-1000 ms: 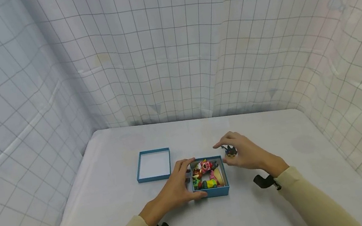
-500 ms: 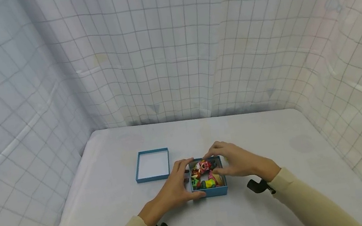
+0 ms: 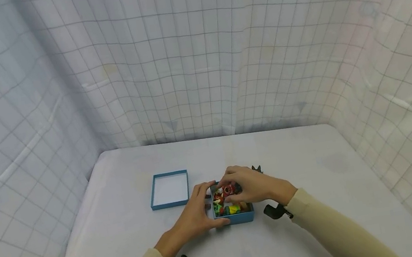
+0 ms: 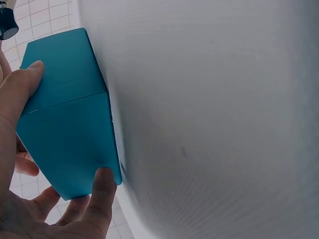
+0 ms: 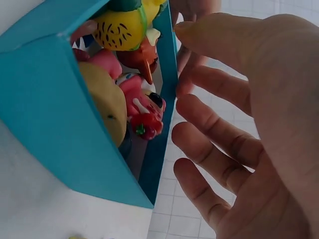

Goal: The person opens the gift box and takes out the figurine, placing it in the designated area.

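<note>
My left hand [image 3: 192,217] grips a small open blue box [image 3: 240,218], thumb on its front wall and fingers along its left side and back. Several colourful toy figurines lie inside, among them a yellow one with black marks [image 5: 119,32] and a pink one with a strawberry [image 5: 144,109]. A tan rounded shape [image 5: 102,97] sits near the wall. Over the box hovers my right hand [image 3: 254,186], its fingers loosely bent and holding nothing. Part of the box is hidden beneath it. Behind that hand, dark pointed tips of a figurine [image 3: 257,169] show on the table.
A shallow blue lid [image 3: 171,205] with a white inside lies left of the box, farther back. The white-covered table [image 3: 299,149] is enclosed by grid-patterned curtains [image 3: 194,57] at the back and sides.
My right hand has let go of the dark figurine, leaving it on the table right of the box, and moved left over the box. My left hand keeps its grip.
</note>
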`<state>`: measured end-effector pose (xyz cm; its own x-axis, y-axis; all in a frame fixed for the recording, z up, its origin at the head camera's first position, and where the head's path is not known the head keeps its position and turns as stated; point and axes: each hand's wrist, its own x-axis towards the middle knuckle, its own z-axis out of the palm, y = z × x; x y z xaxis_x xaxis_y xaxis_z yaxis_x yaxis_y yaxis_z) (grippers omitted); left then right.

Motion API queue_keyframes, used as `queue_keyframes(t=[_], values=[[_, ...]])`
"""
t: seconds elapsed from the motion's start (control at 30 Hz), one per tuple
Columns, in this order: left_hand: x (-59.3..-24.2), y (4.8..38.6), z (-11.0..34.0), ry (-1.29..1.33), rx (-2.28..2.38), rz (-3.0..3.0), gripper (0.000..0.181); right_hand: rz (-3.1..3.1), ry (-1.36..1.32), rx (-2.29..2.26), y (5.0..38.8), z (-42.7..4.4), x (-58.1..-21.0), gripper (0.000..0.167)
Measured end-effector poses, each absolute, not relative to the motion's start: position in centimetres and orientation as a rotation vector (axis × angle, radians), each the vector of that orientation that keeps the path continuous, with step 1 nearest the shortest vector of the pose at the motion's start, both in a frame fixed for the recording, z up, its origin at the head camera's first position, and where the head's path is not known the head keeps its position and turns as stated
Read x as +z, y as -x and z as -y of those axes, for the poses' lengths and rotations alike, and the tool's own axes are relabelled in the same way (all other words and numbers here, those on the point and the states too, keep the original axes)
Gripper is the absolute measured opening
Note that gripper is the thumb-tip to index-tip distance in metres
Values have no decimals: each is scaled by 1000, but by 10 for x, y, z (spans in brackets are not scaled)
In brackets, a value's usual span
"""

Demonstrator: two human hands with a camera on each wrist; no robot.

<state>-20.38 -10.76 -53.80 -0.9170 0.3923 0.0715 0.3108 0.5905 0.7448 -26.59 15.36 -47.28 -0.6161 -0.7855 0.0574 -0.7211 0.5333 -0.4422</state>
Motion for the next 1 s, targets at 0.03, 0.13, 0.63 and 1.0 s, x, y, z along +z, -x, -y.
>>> queue_keyframes(t=[0.03, 0.13, 0.63, 1.0], values=[[-538, 204, 108, -601, 1244, -2712, 118, -2615, 1289, -643, 267, -151, -473, 42], [-538, 206, 108, -601, 1241, -2714, 118, -2608, 1287, -611, 271, -146, -475, 40], [-535, 205, 107, -574, 1230, -2701, 118, -2561, 1329, -526, 280, -132, -481, 32], [-536, 206, 110, -624, 1231, -2711, 118, -2623, 1319, -434, 279, -121, -483, 32]])
